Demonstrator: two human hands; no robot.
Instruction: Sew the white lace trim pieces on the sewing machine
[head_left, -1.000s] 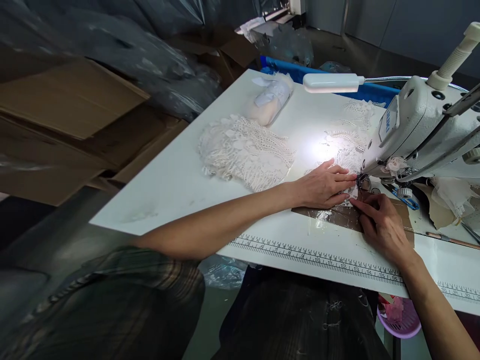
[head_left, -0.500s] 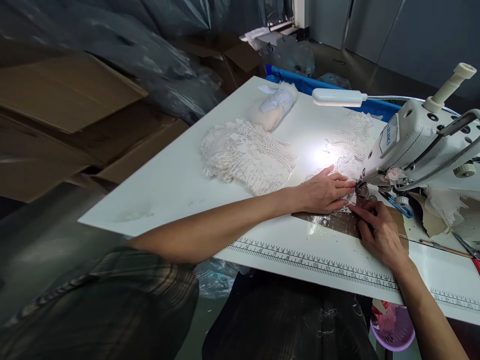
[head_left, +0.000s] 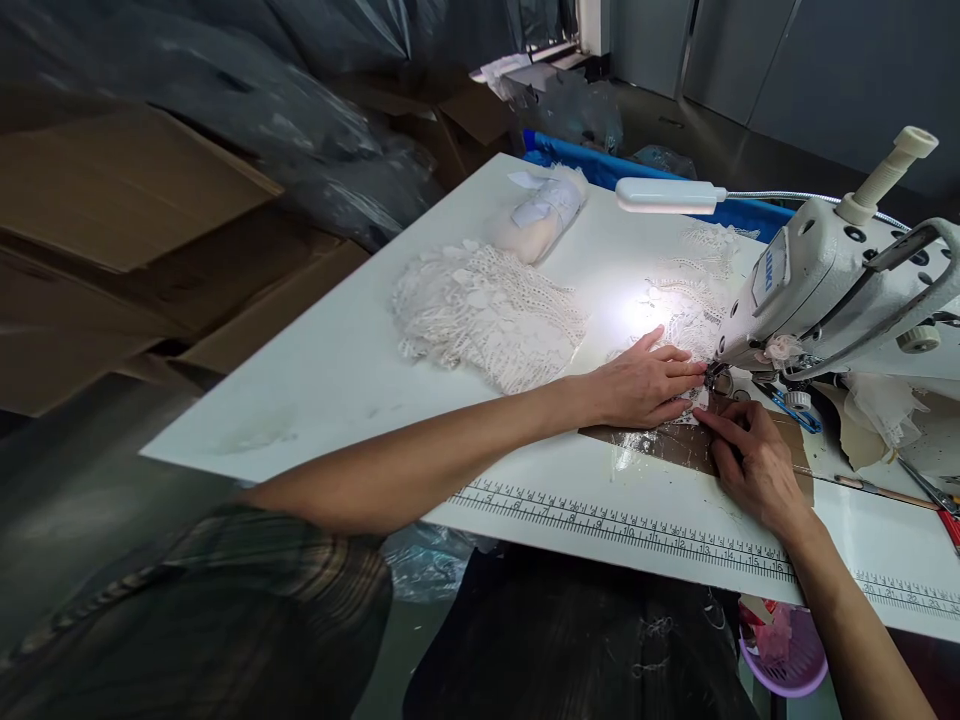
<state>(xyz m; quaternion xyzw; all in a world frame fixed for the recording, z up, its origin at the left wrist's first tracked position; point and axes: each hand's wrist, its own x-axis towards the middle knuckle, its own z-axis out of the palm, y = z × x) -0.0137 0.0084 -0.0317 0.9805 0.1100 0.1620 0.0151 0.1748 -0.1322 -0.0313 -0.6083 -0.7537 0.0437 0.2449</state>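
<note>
White lace fabric lies under the needle area of a white sewing machine. Flat on the lace rests my left hand, fingers stretched out towards the presser foot. My right hand is just in front of the foot, its index fingertip touching the lace's near edge and the other fingers curled. Whether the right thumb and finger pinch the lace is hard to see. A heap of white lace pieces sits left of my left hand, and a wrapped pale bundle lies behind it.
A lamp lights the sewing area. Blue thread snips lie beneath the machine arm; red-handled scissors are at the right edge. A printed ruler runs along the table front. Cardboard boxes stand left, and a purple basket sits below.
The whole view has shifted slightly, so the scene sits a little further left. Both hands stay in nearly the same place on the lace.
</note>
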